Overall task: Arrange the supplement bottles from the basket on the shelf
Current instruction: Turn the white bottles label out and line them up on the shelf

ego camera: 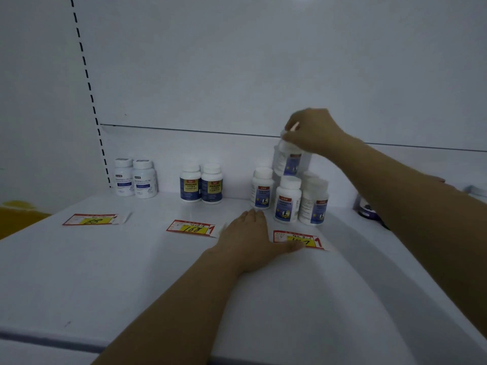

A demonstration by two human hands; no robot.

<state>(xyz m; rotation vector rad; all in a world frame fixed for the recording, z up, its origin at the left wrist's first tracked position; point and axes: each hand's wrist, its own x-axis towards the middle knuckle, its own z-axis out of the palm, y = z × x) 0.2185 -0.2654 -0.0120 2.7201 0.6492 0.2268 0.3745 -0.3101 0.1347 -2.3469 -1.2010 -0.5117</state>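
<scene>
while the right hand (313, 133) closes its fingers (291, 139) round the cap of a white supplement bottle (288, 160), the bottle hangs upright above the rear of a cluster of like bottles (288, 201) at the right of the shelf (105, 272), whether touching them or just clear cannot be told. the left hand (250, 235) lies flat and open on the shelf, holding nothing, its thumb over a red-and-yellow price tag (297, 239). the bottle is a rigid, smooth plastic cylinder with a broad screw cap and a glossy blue-banded label; it is probably light, not fragile, and somewhat slippery on the label. the cap rim or the shoulder below it looks the surest hold. two further pairs stand near the back panel: blue-and-yellow labelled bottles (201, 184) at centre, pale-labelled bottles (135, 177) at left. the shelf is smooth painted metal. no basket is in view.
</scene>
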